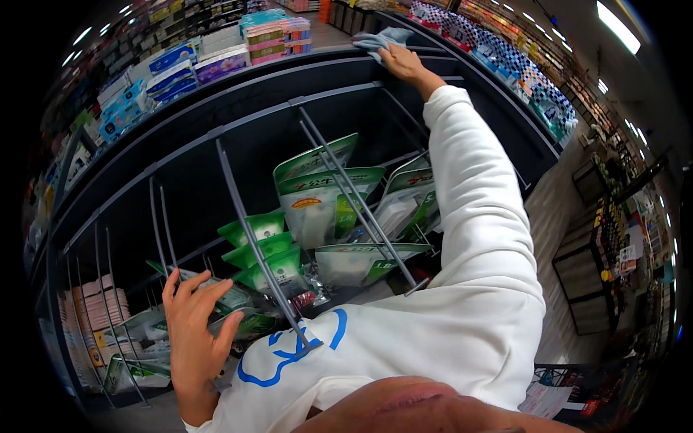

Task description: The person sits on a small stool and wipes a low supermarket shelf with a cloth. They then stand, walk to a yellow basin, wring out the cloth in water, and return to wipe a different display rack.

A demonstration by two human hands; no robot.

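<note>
My right hand [406,65] is stretched far out to the shelf's upper back corner, its fingers pressed onto a crumpled light blue cloth [382,41]. The cloth lies on the dark top rail of the black display rack [317,68]. Nearer to me, my left hand [195,325] is open with fingers spread and nothing visible in it. It is beside metal display hooks [162,224] and green-and-white blister packs [231,296]. More green-topped packs [310,206] hang on the hooks between my hands. A long metal hook [253,238] juts toward my chest.
Tissue packs [216,65] are stacked beyond the rack on the left. Pink-and-white boxes [94,310] sit at the lower left. Checkered blue packages [523,65] line the far right side. An aisle floor [559,252] runs along the right, with black display stands [588,267] past it.
</note>
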